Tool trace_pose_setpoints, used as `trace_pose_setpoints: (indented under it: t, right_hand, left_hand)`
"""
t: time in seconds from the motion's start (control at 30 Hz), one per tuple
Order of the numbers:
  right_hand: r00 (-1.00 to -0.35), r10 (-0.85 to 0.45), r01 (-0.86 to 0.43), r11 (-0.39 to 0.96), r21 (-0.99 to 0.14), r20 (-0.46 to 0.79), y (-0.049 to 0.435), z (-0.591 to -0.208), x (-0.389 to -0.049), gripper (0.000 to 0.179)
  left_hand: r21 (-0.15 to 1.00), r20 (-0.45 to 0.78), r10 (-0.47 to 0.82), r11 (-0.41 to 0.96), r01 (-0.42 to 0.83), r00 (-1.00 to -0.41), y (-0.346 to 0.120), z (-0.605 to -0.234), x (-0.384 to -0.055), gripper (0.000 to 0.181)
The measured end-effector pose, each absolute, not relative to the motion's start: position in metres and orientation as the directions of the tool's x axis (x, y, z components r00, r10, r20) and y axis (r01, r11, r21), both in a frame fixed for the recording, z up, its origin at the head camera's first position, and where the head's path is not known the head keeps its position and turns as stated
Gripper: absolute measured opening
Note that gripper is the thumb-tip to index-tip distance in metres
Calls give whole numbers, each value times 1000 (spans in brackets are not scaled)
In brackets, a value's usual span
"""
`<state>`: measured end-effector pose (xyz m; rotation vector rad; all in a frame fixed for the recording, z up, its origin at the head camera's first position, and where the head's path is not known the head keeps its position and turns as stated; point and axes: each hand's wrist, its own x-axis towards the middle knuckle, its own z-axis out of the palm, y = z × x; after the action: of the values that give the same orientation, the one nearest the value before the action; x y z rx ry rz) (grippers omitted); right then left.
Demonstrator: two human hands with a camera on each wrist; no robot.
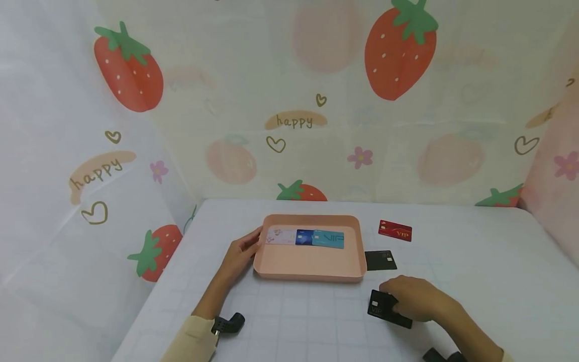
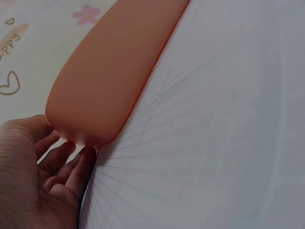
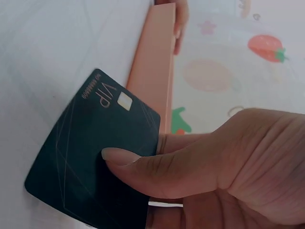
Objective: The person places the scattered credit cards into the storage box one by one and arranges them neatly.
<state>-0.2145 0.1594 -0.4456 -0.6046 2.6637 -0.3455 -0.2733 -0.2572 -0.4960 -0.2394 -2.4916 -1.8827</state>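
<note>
My left hand (image 1: pixel 240 255) holds the left end of a pink tray (image 1: pixel 307 269), its fingertips against the end wall in the left wrist view. Inside the tray, a pale patterned card (image 1: pixel 280 236), a dark blue card (image 1: pixel 304 237) and a light blue VIP card (image 1: pixel 329 239) lie in a row, the blue ones overlapping. Off the tray's front right, my right hand (image 1: pixel 416 297) pinches a black VIP card (image 3: pixel 81 143), thumb on its printed face. Some of that card's edge is hidden behind the thumb and fingers.
Another black card (image 1: pixel 382 260) lies at the tray's right edge on the white table (image 1: pixel 475 261). Behind it is a red VIP card (image 1: pixel 395 231). A strawberry-print curtain (image 1: pixel 344 120) hangs behind the table.
</note>
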Motion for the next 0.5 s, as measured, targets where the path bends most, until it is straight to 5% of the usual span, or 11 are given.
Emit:
trace_pose_setpoints:
  t: [0.5]
  right_hand:
    - [-797, -493, -348, 846, -403, -348, 159, -438, -213, 35]
  left_hand:
    - [952, 114, 100, 275, 137, -988, -264, -519, -286, 49]
